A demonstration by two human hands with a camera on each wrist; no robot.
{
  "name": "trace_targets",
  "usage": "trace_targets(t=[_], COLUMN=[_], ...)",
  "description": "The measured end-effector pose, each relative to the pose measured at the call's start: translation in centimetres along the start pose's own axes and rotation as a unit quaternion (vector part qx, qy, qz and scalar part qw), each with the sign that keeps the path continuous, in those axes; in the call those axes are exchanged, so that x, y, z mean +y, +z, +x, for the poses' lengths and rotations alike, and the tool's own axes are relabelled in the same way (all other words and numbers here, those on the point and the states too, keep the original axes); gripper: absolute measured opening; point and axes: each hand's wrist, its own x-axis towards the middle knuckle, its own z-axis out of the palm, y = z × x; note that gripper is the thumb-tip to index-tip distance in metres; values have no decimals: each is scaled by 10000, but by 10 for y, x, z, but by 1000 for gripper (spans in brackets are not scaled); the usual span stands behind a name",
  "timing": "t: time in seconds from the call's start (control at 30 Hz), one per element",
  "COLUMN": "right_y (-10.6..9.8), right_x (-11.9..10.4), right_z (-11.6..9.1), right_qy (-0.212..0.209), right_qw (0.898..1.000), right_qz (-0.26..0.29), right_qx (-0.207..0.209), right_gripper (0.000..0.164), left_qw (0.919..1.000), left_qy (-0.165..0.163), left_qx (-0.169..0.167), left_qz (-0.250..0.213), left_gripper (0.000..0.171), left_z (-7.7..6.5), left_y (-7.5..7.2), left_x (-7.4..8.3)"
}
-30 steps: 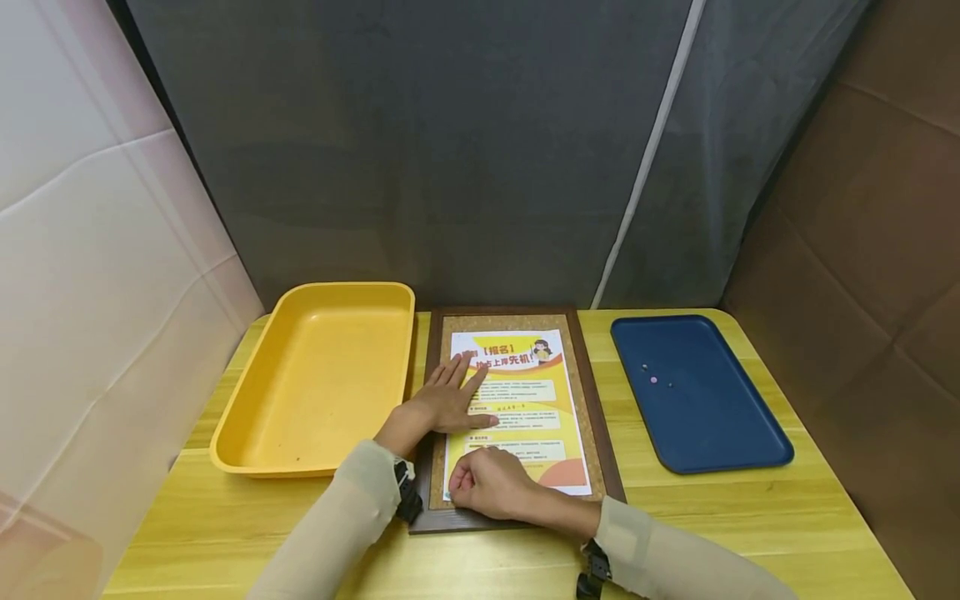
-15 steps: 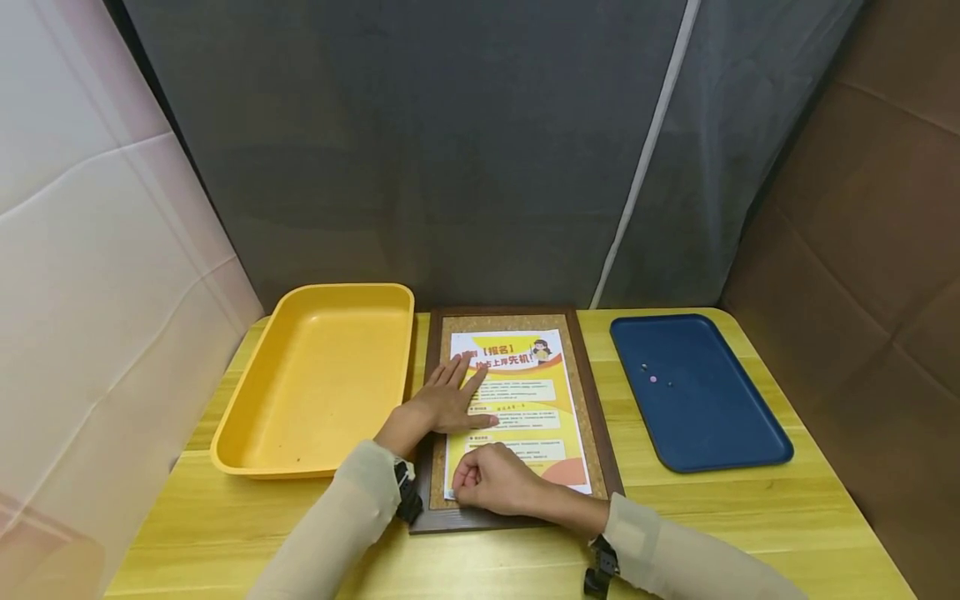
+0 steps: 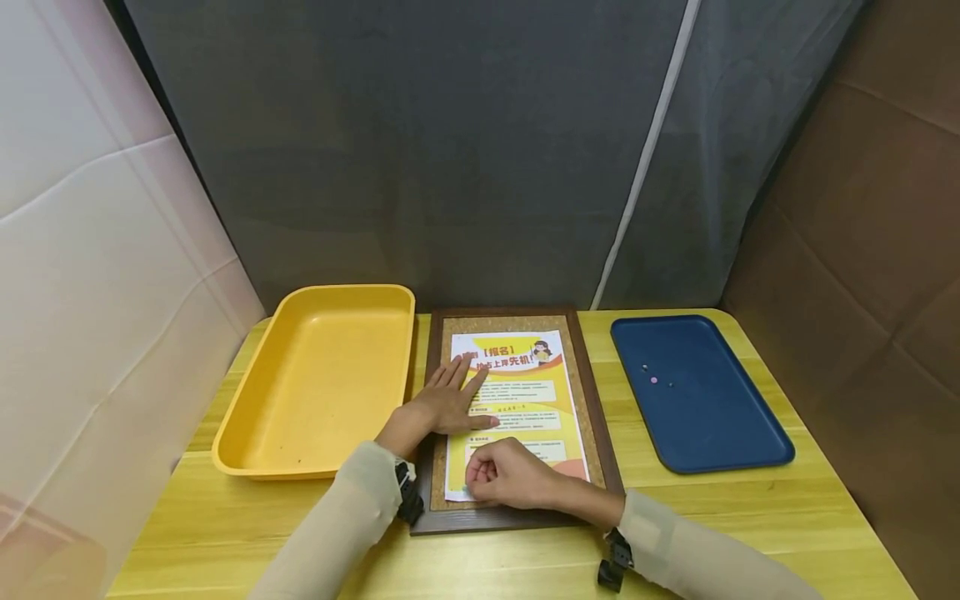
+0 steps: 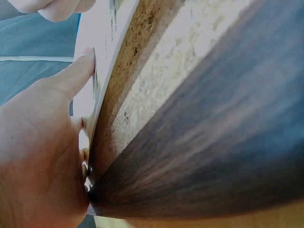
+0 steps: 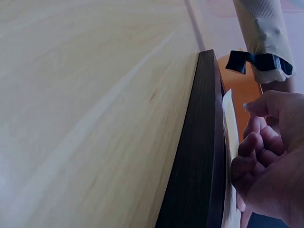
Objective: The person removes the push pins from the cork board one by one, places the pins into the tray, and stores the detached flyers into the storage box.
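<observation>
A yellow-and-white printed sheet (image 3: 525,392) lies on a cork board (image 3: 596,467) with a dark wooden frame (image 3: 600,400). My left hand (image 3: 450,404) rests on the sheet's left side with its fingers spread. Near the sheet's lower left corner, my right hand (image 3: 513,475) has its fingers curled. In the right wrist view, a tiny teal-headed push pin (image 5: 245,105) shows at the thumb tip, pinched there and mostly hidden. That view also has the sheet's corner (image 5: 229,107) lifted a little from the board. The left thumb (image 4: 78,73) touches the paper in the left wrist view.
A deep yellow tray (image 3: 408,350) stands left of the board, close to the left forearm. On the right lies a flat blue tray (image 3: 720,408) with a few tiny pins (image 3: 654,380) on it. Walls of fabric enclose the wooden table (image 3: 757,517) at the back and sides.
My right hand has shifted slightly right and away from the sheet's lower left corner, uncovering more of that corner. The left hand has stayed flat in place.
</observation>
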Motion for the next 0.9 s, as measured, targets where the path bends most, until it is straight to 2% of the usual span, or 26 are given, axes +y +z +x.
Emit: trace_targets(t=[0.43, 0.7, 0.9], right_y=[-18, -30, -41], right_x=[11, 21, 28], right_z=[-9, -12, -13], right_qy=[-77, -282, -119], right_qw=[9999, 9995, 9997], right_qz=[100, -131, -156], right_qx=[-34, 43, 133], right_gripper=[11, 10, 10], left_qw=[10000, 9995, 9998], left_qy=[-15, 88, 11], left_qx=[2, 36, -52], left_qz=[-36, -301, -199], left_gripper=[97, 102, 99], left_z=[2, 2, 2], left_y=[2, 3, 0], left_x=[0, -3, -1])
